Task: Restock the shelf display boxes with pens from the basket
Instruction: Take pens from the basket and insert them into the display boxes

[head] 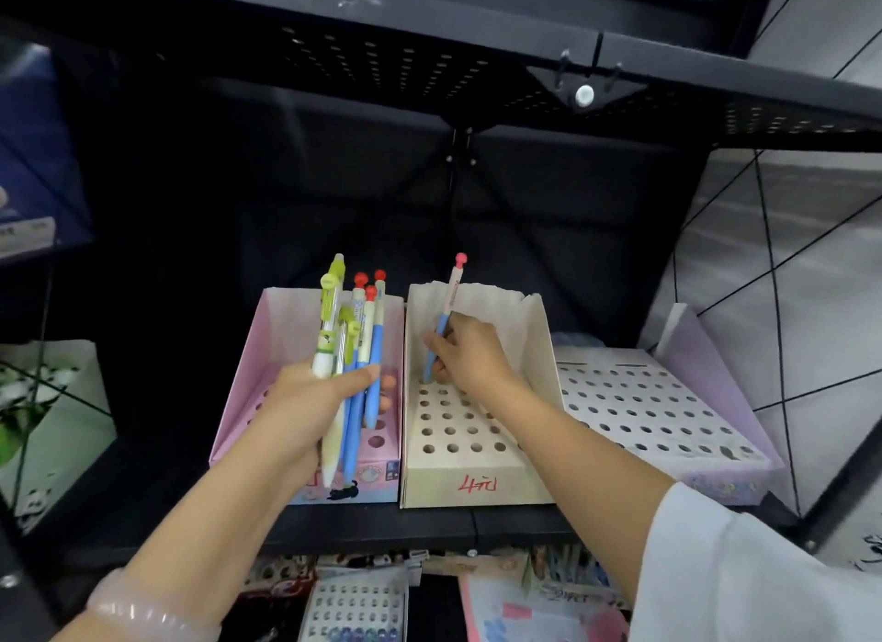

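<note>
A black metal shelf carries three perforated display boxes side by side. The lilac box on the right sits with its holes unfilled; the cream box in the middle, with red handwriting on its front, shows rows of open holes; the pink box on the left is partly hidden behind the left hand. The boxes slope toward the front, likely so that pens stand in tiers and show their tops.

The left hand is wrapped around a bundle of pens, green-clipped and blue with red tops, held upright as a ready supply close to the boxes. The right hand pinches a single blue pen low on its barrel, tip at a hole in the back row of the cream box; holding low probably helps aim the tip. The basket is out of view.
</note>
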Motion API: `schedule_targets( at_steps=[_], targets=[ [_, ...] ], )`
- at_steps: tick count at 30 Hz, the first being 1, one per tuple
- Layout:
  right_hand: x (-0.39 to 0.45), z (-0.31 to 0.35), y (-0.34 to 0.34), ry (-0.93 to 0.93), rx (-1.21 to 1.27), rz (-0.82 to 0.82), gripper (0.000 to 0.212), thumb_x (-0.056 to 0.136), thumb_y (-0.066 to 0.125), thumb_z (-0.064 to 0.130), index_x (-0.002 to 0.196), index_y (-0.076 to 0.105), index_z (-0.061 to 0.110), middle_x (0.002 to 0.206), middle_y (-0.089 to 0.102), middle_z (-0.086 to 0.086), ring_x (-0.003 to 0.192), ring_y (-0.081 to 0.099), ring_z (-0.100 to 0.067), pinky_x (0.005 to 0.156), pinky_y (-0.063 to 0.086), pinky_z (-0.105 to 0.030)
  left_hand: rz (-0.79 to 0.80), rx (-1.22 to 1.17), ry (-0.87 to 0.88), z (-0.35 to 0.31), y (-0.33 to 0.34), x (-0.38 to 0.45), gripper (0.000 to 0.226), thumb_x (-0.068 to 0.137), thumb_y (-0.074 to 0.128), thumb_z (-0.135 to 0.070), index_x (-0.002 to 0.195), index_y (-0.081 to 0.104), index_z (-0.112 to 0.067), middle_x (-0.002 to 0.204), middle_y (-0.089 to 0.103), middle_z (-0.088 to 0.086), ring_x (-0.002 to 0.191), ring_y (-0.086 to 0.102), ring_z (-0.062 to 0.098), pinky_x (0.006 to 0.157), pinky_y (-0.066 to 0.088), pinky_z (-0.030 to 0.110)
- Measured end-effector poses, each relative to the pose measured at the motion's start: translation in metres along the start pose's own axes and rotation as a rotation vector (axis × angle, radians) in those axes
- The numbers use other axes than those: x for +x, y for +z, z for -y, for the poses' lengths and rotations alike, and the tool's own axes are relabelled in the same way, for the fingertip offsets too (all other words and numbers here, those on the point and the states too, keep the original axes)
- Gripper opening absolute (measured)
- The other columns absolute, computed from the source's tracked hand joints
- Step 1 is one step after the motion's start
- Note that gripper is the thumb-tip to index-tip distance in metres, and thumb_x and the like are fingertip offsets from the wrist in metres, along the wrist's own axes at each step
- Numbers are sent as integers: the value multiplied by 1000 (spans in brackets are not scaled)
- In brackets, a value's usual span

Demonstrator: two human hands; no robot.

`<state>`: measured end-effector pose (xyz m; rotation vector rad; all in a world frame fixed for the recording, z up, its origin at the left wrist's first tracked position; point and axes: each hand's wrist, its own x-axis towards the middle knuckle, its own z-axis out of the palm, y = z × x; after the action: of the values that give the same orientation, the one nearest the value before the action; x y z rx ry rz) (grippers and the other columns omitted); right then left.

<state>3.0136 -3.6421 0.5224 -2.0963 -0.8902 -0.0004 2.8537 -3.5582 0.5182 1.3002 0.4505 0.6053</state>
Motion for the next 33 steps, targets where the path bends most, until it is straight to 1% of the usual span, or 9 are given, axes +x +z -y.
schedule_targets(
  at_steps=[3,6,10,14,17,20,23,28,33],
  targets=[
    [2,-2,4,-16,-41,20,19,95,51,21,78,51,13,72,63,-7,65,60,-20,71,53,-37,6,-5,-10,0,-1,0,3,84,64,-6,86,64,-7,60,71,2,50,66,11,41,48,20],
    [-1,-10,13,-7,-137,101,25,93,53,23,70,50,14,64,52,4,61,51,-13,57,38,-23,9,2,-15,1,-2,-1,5,83,65,-7,88,64,-8,59,70,1,51,67,11,41,48,20],
    [0,-12,13,-8,-184,159,11,89,59,25,91,56,15,73,50,9,70,50,-12,55,34,-19,11,-12,-34,1,-5,-1,8,83,66,-8,90,65,-8,62,71,3,55,68,14,43,50,22],
    [-4,-4,-1,92,-47,71,22,90,56,22,111,54,18,86,56,5,76,58,-16,50,43,-22,37,-1,-45,-1,-7,-2,9,82,66,-10,91,65,-8,59,69,4,52,66,15,44,50,23],
    [-15,12,-10,9,89,-129,11,91,55,30,96,57,20,77,56,11,67,55,-4,49,39,-13,62,28,-39,-2,-8,-1,12,81,68,-12,92,66,-7,60,68,4,53,65,15,45,51,24],
    [-33,35,-11,-89,359,62,20,92,55,33,78,66,22,68,61,11,58,54,3,55,44,-12,84,55,-16,-2,-6,0,9,81,68,-13,88,67,-8,59,67,4,53,64,16,47,51,25],
    [-45,43,-7,-8,553,257,17,92,57,21,78,65,19,70,61,5,54,55,2,53,45,-11,84,66,-13,-2,-4,3,9,81,69,-14,84,68,-6,57,66,5,49,63,15,45,50,25],
    [-44,39,-2,82,671,211,18,96,49,15,81,58,10,71,61,-4,52,60,-4,56,51,-14,-12,96,6,5,3,12,12,82,69,-14,83,67,-2,62,67,11,49,63,17,43,49,26],
    [-46,32,7,143,742,171,15,96,48,14,86,57,7,74,61,-5,56,63,-4,60,53,-15,-70,192,88,14,10,18,11,85,65,-11,77,64,-4,50,64,1,43,60,10,39,46,21]
  ],
)
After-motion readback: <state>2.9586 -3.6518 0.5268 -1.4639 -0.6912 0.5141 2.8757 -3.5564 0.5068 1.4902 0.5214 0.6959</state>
